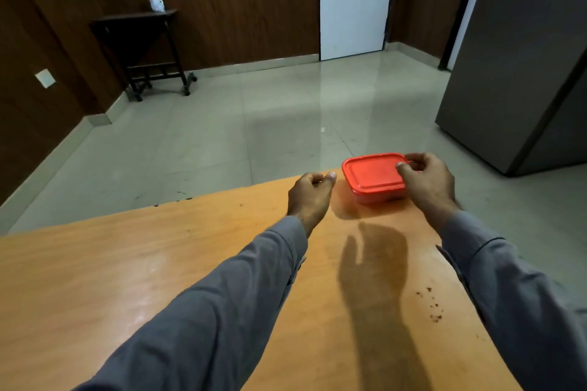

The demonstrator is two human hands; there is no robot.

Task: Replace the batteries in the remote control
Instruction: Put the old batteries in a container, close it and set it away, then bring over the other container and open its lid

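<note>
Though the red lid hid whatever lay inside the small rectangular plastic box point(374, 179), my right hand point(425, 182) pinched its far right corner, thumb on top. My left hand point(309, 195) hovered beside it, loosely curled, holding nothing. The box sat at the far edge of the orange wooden tabletop point(158, 263), above a glossy tiled floor point(222, 124).

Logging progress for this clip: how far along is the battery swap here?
Nothing looks done: no remote or batteries are in view. In hand: the right hand pinches the corner of the red lid, which sits closed on its container at the table edge; the left hand hovers beside it, empty. The whole swap remains.
</note>
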